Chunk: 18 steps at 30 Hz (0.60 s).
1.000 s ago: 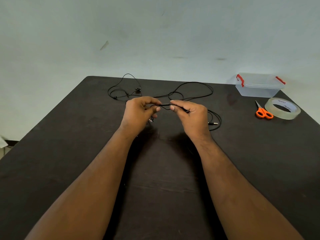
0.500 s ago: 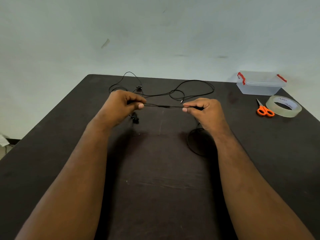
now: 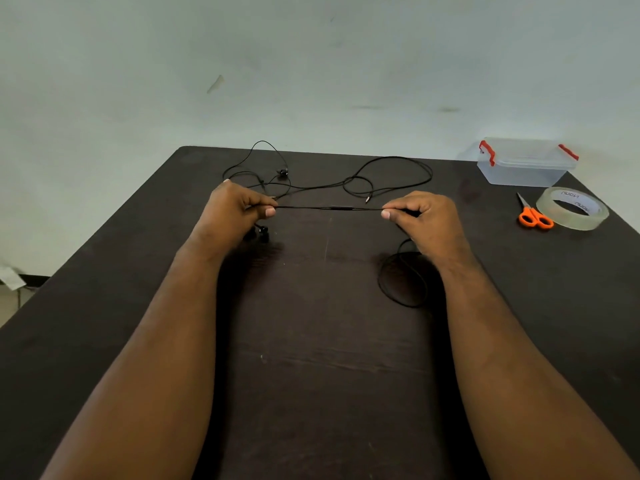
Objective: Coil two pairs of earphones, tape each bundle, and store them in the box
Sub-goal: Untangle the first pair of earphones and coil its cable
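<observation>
Earphone cable (image 3: 329, 208) stretched taut, long axis left–right, pinched in the grip of left hand (image 3: 235, 211) and right hand (image 3: 424, 216); lidded box (image 3: 524, 164), contents indiscernible.

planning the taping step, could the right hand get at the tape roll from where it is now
Probably yes, once it lets go. The right hand is pinching the stretched earphone cable, so it is busy. The tape roll lies to its right on the table, with only the scissors beside it.

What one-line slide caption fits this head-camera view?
Left hand and right hand pinch one earphone cable taut above the table, second earphones lying loose behind.
</observation>
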Tool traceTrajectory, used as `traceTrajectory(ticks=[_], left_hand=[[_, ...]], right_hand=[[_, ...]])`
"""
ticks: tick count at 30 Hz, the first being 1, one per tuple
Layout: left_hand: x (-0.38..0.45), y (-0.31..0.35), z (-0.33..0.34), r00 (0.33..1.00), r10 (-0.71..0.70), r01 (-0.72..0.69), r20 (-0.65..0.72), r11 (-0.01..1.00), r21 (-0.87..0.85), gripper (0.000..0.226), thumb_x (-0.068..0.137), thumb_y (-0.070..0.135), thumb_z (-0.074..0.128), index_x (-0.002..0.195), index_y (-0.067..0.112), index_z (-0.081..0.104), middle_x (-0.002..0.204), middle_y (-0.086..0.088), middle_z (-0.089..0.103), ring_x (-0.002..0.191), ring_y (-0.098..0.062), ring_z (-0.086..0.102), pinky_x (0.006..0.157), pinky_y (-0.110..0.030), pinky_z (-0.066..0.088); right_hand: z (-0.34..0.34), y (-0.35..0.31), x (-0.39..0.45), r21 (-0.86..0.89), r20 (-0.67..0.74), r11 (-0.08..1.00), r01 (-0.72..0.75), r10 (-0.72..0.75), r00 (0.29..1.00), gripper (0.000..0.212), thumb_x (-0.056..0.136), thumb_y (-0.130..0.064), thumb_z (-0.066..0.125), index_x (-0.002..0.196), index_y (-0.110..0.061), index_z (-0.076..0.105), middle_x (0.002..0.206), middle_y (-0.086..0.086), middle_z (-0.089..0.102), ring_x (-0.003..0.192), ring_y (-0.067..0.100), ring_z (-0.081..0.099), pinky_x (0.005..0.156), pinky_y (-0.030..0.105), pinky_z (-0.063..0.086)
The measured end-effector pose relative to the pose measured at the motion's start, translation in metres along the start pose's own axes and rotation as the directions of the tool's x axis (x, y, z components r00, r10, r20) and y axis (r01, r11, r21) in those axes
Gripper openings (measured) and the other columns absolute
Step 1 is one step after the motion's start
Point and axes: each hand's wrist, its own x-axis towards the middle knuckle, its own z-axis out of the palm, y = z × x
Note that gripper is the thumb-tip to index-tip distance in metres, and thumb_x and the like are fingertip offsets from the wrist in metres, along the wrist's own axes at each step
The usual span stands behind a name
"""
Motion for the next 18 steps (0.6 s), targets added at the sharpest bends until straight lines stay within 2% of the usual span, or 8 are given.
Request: traceTrajectory(ticks=[2,3,5,8,10,12,13,18], left_hand=[[0.002,-0.003,0.001,0.999,0.041,-0.04,-0.035,0.999,0.032,0.016,0.081,0.011,0.073,0.096,0.007,0.076,0.099,-0.004,0.074,0.09,-0.006,0.06,0.11,-0.017,0.022],[0.003,-0.005,0.001,0.998,0.05,-0.047,-0.048,0.998,0.052,0.015,0.081,0.012,0.073,0.095,0.008,0.076,0.099,-0.004,0.074,0.088,-0.005,0.058,0.116,-0.031,0.018],[0.003,-0.009,0.003,0.996,0.054,-0.051,-0.072,0.998,0.047,0.015,0.081,0.013,0.073,0.095,0.007,0.076,0.097,-0.005,0.074,0.082,-0.001,0.056,0.117,-0.041,0.016],[0.002,-0.012,0.005,0.992,0.048,-0.053,-0.117,0.998,-0.046,0.013,0.083,0.011,0.072,0.095,0.009,0.076,0.085,0.004,0.07,0.068,0.015,0.055,0.11,-0.036,0.033],[0.001,-0.008,0.005,0.992,0.005,-0.023,-0.128,0.99,-0.14,0.014,0.084,0.009,0.071,0.095,0.014,0.075,0.079,0.008,0.066,0.067,0.011,0.058,0.082,-0.026,0.052],[0.001,-0.002,0.004,0.988,-0.025,-0.01,-0.15,0.975,-0.223,0.015,0.085,0.007,0.07,0.092,0.018,0.073,0.077,0.008,0.065,0.064,0.0,0.059,0.057,-0.017,0.051],[0.002,0.002,0.003,0.987,-0.035,-0.007,-0.157,0.966,-0.258,0.015,0.085,0.005,0.068,0.091,0.019,0.072,0.078,0.008,0.065,0.062,-0.003,0.061,0.052,-0.014,0.049],[0.004,0.008,0.004,0.985,-0.11,0.054,-0.137,0.933,-0.357,0.013,0.088,0.002,0.063,0.092,0.011,0.071,0.077,0.001,0.067,0.063,-0.007,0.064,0.059,-0.012,0.05]], right_hand=[[0.002,0.0,0.0,-0.017,-0.019,1.0,0.016,-0.016,1.0,0.01,0.08,-0.01,0.076,0.089,-0.012,0.078,0.077,-0.007,0.069,0.076,-0.004,0.063,0.07,0.007,0.045],[0.003,0.0,0.001,-0.028,-0.028,0.999,0.025,-0.026,0.999,0.009,0.08,-0.01,0.076,0.089,-0.012,0.078,0.077,-0.006,0.069,0.075,-0.004,0.062,0.07,0.007,0.045],[0.004,0.0,0.001,-0.041,-0.038,0.998,0.04,-0.041,0.998,0.009,0.08,-0.01,0.075,0.088,-0.012,0.077,0.078,-0.007,0.069,0.076,-0.005,0.063,0.07,0.007,0.045],[0.005,-0.001,0.001,-0.034,-0.056,0.999,0.039,-0.04,0.998,0.009,0.08,-0.01,0.075,0.089,-0.01,0.077,0.079,-0.008,0.069,0.077,-0.007,0.062,0.071,0.006,0.044],[0.005,-0.001,0.001,-0.025,-0.084,0.999,0.034,-0.036,0.996,0.009,0.08,-0.01,0.075,0.089,-0.01,0.077,0.079,-0.007,0.069,0.077,-0.006,0.063,0.07,0.006,0.044],[0.005,-0.002,0.002,-0.006,-0.121,0.999,0.032,-0.032,0.992,0.008,0.08,-0.01,0.075,0.088,-0.012,0.077,0.08,-0.004,0.07,0.078,0.001,0.064,0.071,0.012,0.047],[0.005,-0.003,0.002,0.001,-0.138,0.999,0.032,-0.032,0.99,0.009,0.08,-0.01,0.075,0.088,-0.012,0.077,0.08,-0.003,0.07,0.078,0.005,0.065,0.071,0.015,0.049],[0.008,-0.008,0.0,0.021,-0.178,0.999,0.043,-0.038,0.983,0.01,0.08,-0.01,0.075,0.089,-0.014,0.077,0.077,-0.007,0.067,0.077,0.013,0.066,0.072,0.02,0.052]])
